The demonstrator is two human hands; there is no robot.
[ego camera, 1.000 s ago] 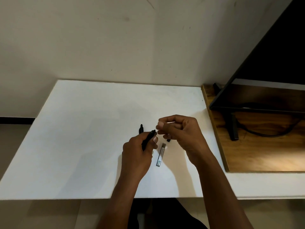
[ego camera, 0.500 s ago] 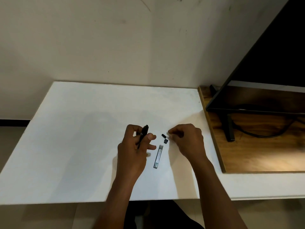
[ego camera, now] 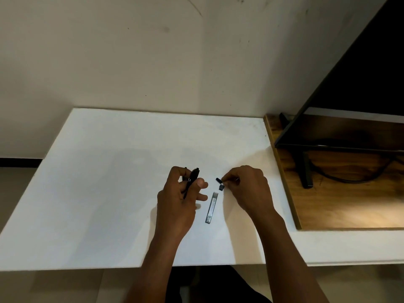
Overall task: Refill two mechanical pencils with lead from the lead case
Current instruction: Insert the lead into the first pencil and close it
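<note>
Fingers of left hand grip black pencil; lead case flat on table.

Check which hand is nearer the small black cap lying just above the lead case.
Right. The right hand has its fingertips right beside the small black cap; the left hand, holding a pencil, sits across the lead case.

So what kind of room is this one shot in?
Probably a home room or a small office: a plain white table pushed against a scuffed bare wall, and beside it a flat screen standing on a wooden desk with a cable.
</note>
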